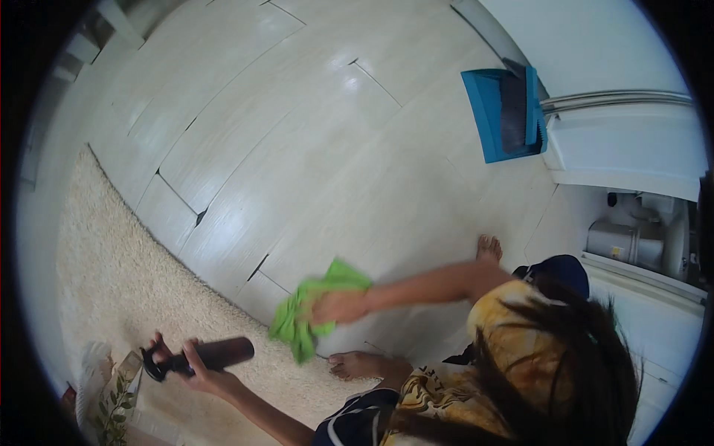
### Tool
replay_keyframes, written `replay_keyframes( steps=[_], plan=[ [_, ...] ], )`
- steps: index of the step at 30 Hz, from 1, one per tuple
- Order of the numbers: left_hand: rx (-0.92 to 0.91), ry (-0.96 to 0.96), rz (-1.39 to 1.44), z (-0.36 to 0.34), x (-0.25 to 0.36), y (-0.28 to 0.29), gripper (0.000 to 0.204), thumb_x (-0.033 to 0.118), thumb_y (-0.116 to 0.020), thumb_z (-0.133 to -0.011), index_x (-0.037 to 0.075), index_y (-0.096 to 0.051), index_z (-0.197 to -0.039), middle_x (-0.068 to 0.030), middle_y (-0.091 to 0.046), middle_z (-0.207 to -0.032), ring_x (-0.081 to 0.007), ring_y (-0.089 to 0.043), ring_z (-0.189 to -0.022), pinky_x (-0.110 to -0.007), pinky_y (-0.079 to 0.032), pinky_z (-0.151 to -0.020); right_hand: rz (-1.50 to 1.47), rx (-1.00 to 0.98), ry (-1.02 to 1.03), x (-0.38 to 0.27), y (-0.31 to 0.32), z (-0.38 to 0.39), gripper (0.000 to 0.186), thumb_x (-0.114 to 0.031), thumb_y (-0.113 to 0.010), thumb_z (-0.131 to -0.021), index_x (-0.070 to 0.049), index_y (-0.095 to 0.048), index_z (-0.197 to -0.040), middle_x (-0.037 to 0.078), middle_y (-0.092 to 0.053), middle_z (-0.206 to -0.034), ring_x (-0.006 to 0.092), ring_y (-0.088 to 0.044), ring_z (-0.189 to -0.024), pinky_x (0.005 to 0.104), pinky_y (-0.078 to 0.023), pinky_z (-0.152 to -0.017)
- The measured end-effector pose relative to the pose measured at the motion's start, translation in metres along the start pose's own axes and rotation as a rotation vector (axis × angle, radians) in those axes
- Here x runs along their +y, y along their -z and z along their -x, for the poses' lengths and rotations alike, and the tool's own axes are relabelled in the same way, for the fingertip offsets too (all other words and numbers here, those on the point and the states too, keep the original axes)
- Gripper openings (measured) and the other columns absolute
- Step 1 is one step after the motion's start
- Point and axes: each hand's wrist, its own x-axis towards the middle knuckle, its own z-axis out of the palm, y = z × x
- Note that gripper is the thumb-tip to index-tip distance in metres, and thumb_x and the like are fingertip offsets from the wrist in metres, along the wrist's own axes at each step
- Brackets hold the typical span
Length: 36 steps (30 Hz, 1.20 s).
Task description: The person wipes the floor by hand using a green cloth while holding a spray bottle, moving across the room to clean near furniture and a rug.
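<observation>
Right hand [336, 306] clamped on green cloth [316, 312], pressed to pale plank floor [297, 149]. Left hand [195, 369] gripping dark spray bottle [204, 357] above shaggy cream rug [111, 275]. Step: wiping floor, likely; next needs steady pressure and stroke. Bare feet [361, 364] near cloth, in way. Blue dustpan [502, 111] well apart by wall; plant [111, 405] near bottle.
</observation>
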Motion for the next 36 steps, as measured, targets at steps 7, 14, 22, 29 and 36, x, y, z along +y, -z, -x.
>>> replay_keyframes(
  steps=[7, 14, 22, 29, 36],
  plan=[
    [0.204, 0.079, -0.324, 0.093, 0.054, 0.039, 0.059, 0.020, -0.066, -0.082, 0.005, -0.041, -0.134, -0.0023, -0.052, -0.123, -0.0129, -0.049, -0.079, -0.027, -0.043, -0.071, 0.475, 0.378, -0.463, 0.196, 0.267, 0.124, 0.052, -0.013, -0.061, -0.075, -0.021, -0.051, -0.126, 0.007, -0.044, -0.136, 0.0260, -0.036, -0.128, 0.0504, -0.017, -0.108],
    [-0.022, 0.166, -0.414, 0.178, 0.109, -0.023, 0.057, 0.014, -0.061, -0.082, 0.005, -0.040, -0.134, -0.0018, -0.049, -0.128, -0.0111, -0.047, -0.075, -0.025, -0.041, -0.068, 0.959, 1.038, -1.012, 0.319, 0.432, 0.217, 0.056, -0.040, -0.049, -0.087, -0.006, -0.043, -0.131, 0.016, -0.047, -0.130, 0.0325, -0.036, -0.126, 0.0508, -0.017, -0.106],
    [-0.661, -0.043, -0.455, 0.196, 0.134, -0.184, 0.063, 0.009, -0.069, -0.071, 0.009, -0.048, -0.129, -0.0007, -0.054, -0.120, -0.0088, -0.048, -0.080, -0.026, -0.040, -0.078, 0.291, 0.303, -0.440, 0.074, 0.195, 0.227, 0.055, -0.022, -0.065, -0.075, -0.017, -0.049, -0.128, 0.003, -0.022, -0.148, 0.0274, -0.014, -0.138, 0.0527, -0.009, -0.111],
    [-0.782, -0.150, -0.395, 0.224, 0.185, -0.214, 0.062, 0.013, -0.068, -0.074, 0.010, -0.045, -0.132, -0.0011, -0.052, -0.125, -0.0078, -0.048, -0.079, -0.025, -0.040, -0.078, 0.362, 0.212, -0.842, -0.023, 0.190, 0.535, 0.055, -0.027, -0.074, -0.065, -0.019, -0.056, -0.117, 0.003, -0.031, -0.145, 0.0254, -0.027, -0.134, 0.0530, -0.015, -0.108],
    [-0.906, -0.104, -0.409, 0.248, 0.181, -0.241, 0.063, 0.015, -0.069, -0.073, 0.009, -0.046, -0.131, -0.0022, -0.052, -0.126, -0.0075, -0.048, -0.079, -0.025, -0.040, -0.078, 0.781, 1.038, -1.515, 0.017, 0.211, 0.598, 0.066, -0.053, -0.052, -0.084, -0.004, -0.046, -0.128, 0.014, -0.032, -0.141, 0.0356, -0.032, -0.125, 0.0537, -0.015, -0.104]
  ],
)
